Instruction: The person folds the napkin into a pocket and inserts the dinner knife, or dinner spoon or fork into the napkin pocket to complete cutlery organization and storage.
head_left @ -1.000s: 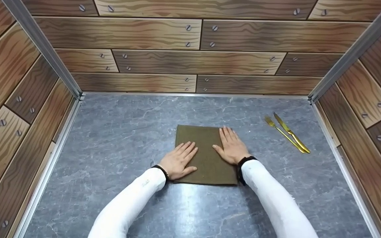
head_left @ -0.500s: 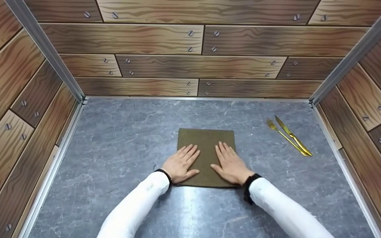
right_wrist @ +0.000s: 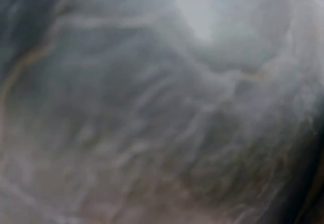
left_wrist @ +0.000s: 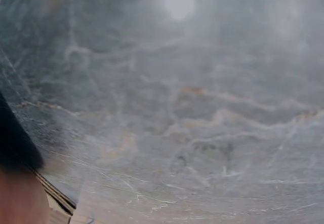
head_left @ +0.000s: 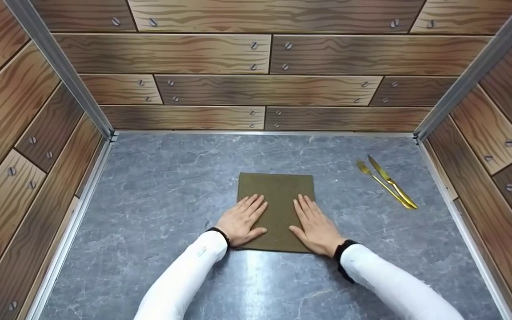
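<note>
Cloth [head_left: 279,213], olive-brown, folded rectangle | probably light, soft, floppy; best held by opposite edges | left hand [head_left: 239,223], right hand [head_left: 320,228]: flat on it, fingers straight

A: What's hidden in head view?
B: Left hand [head_left: 242,221] and right hand [head_left: 317,226] cover parts of the brown cloth's [head_left: 278,213] side edges. Palms out of sight.
A: Cut off?
B: White sleeves [head_left: 185,275] at bottom, wall boards [head_left: 278,13] at top.
A: Wrist cams?
B: Left: dark band [left_wrist: 15,138] clipped, soft. Right: all blurred; dark shape [right_wrist: 298,193] at right edge, can't identify.
A: Too small?
B: Pale speck [head_left: 336,180]. Also whether fork [head_left: 380,184] and knife [head_left: 391,182] handle ends touch.
</note>
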Available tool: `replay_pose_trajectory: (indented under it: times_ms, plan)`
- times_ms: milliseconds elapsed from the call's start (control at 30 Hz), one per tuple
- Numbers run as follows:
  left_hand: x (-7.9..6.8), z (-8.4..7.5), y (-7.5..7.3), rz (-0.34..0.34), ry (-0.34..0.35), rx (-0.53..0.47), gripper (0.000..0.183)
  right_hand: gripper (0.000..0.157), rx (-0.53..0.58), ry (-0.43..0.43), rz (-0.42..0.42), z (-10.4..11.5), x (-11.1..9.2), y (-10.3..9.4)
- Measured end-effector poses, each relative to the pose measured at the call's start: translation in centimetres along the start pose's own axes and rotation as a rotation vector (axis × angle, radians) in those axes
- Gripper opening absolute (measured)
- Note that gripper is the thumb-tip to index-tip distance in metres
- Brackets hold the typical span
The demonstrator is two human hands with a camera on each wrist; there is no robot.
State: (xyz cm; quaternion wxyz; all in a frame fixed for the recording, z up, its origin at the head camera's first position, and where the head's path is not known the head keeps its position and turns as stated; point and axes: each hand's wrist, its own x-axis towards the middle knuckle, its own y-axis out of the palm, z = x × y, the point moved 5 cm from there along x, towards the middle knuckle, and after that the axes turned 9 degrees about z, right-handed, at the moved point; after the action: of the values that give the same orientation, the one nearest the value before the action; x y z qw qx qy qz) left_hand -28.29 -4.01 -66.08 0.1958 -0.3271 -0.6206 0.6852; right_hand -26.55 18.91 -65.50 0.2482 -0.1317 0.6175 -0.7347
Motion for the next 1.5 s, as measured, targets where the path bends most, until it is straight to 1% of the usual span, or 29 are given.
replay_pose_trajectory:
  times_ms: [67,267,400,533,733,933,1000,1100,1200,1300,1333,1400,1500]
  plan:
    - [0.1,0.0,0.0,-0.008,0.000,0.005,0.080,0.076,-0.002,-0.001,-0.007,-0.1,0.0,0.1]
    - [0.4,-0.1,-0.1,-0.026,0.009,0.014,0.081,0.078,-0.008,0.024,0.015,-0.7,0.0,0.6]
    - [0.4,-0.1,0.1,-0.014,0.008,0.008,0.081,0.078,0.004,0.019,0.021,-0.8,0.0,0.8]
    - [0.3,0.0,0.2,-0.013,-0.001,0.004,0.081,0.076,0.026,0.002,0.001,-0.5,0.0,0.5]
    - [0.4,0.1,0.3,0.005,-0.005,-0.005,0.081,0.077,0.039,0.012,0.025,-0.7,0.0,0.6]
    - [0.3,0.1,0.4,0.015,-0.011,-0.011,0.081,0.074,0.038,-0.009,-0.023,-0.1,-0.1,0.3]
    - [0.3,0.1,0.5,0.019,-0.015,-0.010,0.081,0.074,0.037,-0.016,-0.024,0.0,-0.1,0.1]
    - [0.5,0.0,0.3,0.015,-0.011,-0.006,0.081,0.075,0.021,-0.008,-0.003,-0.2,-0.1,-0.1]
    - [0.8,-0.1,-0.1,-0.008,0.008,-0.027,0.080,0.076,-0.002,0.022,0.049,-0.5,-0.1,-0.3]
    - [1.2,0.0,-0.8,-0.035,0.022,-0.052,0.076,0.075,-0.006,0.054,0.099,-0.1,-0.4,-1.0]
    - [1.3,0.3,-1.1,-0.043,0.017,-0.058,0.074,0.074,0.001,0.069,0.122,0.2,-0.6,-1.4]
    - [1.6,1.0,-1.7,-0.049,-0.021,-0.060,0.072,0.071,0.027,0.090,0.158,1.2,-1.2,-2.1]
    - [1.8,2.7,-2.4,-0.051,-0.125,-0.049,0.071,0.067,0.066,0.107,0.195,3.0,-2.7,-2.8]
